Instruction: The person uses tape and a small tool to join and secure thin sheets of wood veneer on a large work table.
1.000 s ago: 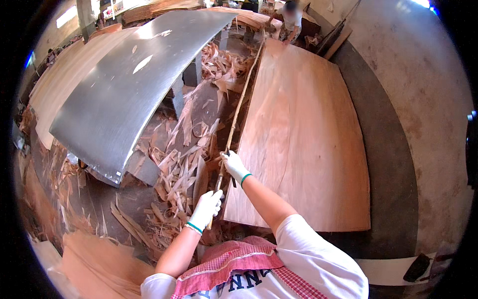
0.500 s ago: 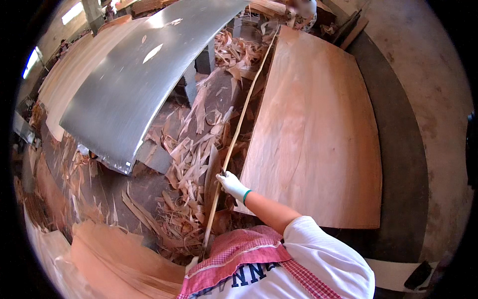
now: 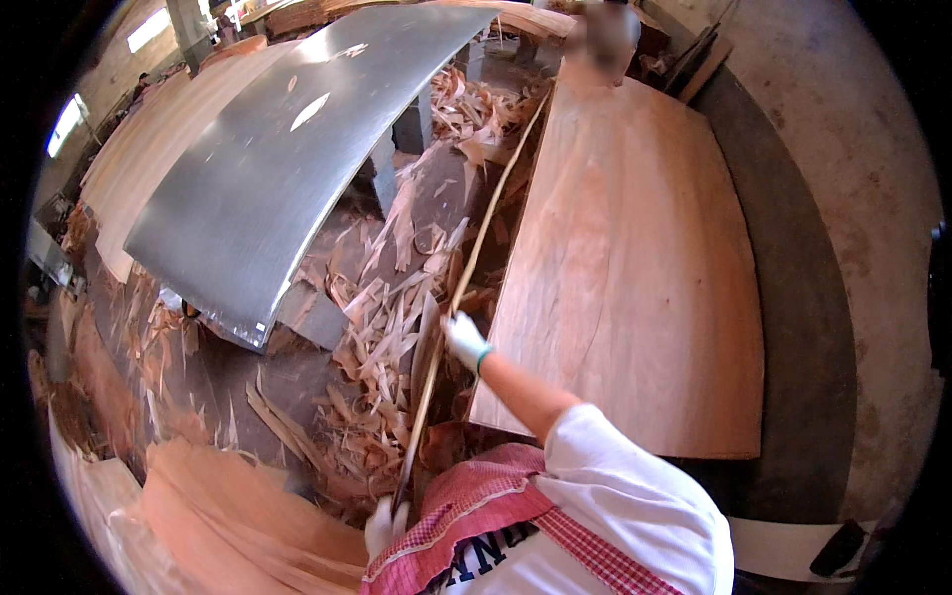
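Note:
A long, thin, pale wooden strip (image 3: 486, 223) runs from close to my body to the far end of the wood sheets. My right hand (image 3: 466, 340), in a white glove with a green cuff, is closed round the strip partway along it. Close to my apron, my left hand (image 3: 383, 528), also white-gloved, is closed at the strip's darker near end; the apron partly hides it. Just right of the strip lies a large reddish-brown stack of wood veneer sheets (image 3: 625, 268), its left edge beside my right hand.
A big grey metal-like sheet (image 3: 268, 169) rests on blocks at the left, with pale veneer sheets (image 3: 104, 208) beyond it. Torn veneer scraps (image 3: 382, 337) litter the floor between. Another person (image 3: 600, 45) leans over the stack's far end. Orange-brown veneer (image 3: 228, 506) lies at lower left.
My right hand has moved slightly farther from me, still on the strip. My left hand now shows more beside the apron. The other person has leaned in over the stack's far end.

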Action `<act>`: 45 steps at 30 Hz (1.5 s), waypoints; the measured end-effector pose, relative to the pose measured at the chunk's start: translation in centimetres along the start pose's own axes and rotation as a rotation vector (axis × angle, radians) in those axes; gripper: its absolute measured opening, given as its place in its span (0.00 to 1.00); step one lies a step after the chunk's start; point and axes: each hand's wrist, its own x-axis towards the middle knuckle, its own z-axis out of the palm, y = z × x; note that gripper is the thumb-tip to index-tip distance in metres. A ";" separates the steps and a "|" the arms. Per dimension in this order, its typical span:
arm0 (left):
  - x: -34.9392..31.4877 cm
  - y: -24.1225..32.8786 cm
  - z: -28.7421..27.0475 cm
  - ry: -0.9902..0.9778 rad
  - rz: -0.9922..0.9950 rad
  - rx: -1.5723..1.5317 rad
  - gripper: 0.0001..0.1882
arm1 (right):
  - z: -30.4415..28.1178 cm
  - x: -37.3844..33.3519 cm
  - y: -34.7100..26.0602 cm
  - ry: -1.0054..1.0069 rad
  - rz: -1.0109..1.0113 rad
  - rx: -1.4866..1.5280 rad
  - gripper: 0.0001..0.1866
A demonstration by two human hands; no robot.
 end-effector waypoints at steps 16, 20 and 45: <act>0.5 -6.2 4.8 -0.200 -0.145 -0.138 0.13 | 4.4 -9.4 5.2 -0.331 0.092 -0.220 0.15; -0.7 -9.3 5.5 -0.230 -0.345 -0.237 0.13 | 5.5 -14.8 7.2 -0.430 0.343 -0.146 0.18; 20.1 -0.3 -11.3 0.031 -0.062 -0.530 0.09 | 13.2 1.2 -7.3 -0.272 -0.193 -0.070 0.17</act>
